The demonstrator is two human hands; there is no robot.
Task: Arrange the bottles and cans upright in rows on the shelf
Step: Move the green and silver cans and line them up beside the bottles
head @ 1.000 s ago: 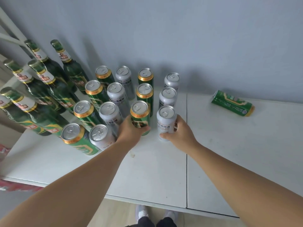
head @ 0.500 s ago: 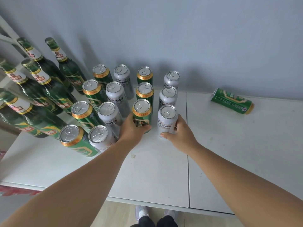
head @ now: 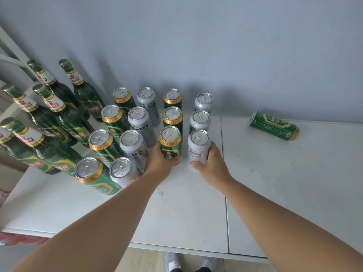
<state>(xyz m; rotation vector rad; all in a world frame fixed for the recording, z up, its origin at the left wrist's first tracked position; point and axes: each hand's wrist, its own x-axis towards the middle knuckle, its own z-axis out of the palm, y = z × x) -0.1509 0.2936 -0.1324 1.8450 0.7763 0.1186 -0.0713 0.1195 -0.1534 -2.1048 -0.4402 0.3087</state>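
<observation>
two cans stand in my grip at the front of their rows on the white shelf (head: 176, 213): my left hand (head: 160, 163) curls round a green can (head: 170, 144), my right hand (head: 211, 163) round a silver can (head: 197, 147). both look seated, so next i judge i should let go and reach for the fallen green can (head: 274, 126) lying well apart by the wall.

Upright bottles (head: 86, 99) and cans (head: 138, 122) in rows, one green can (head: 274, 125) sideways

Single head-worn view, steeply down and forward, close over the shelf (head: 176, 209).
</observation>
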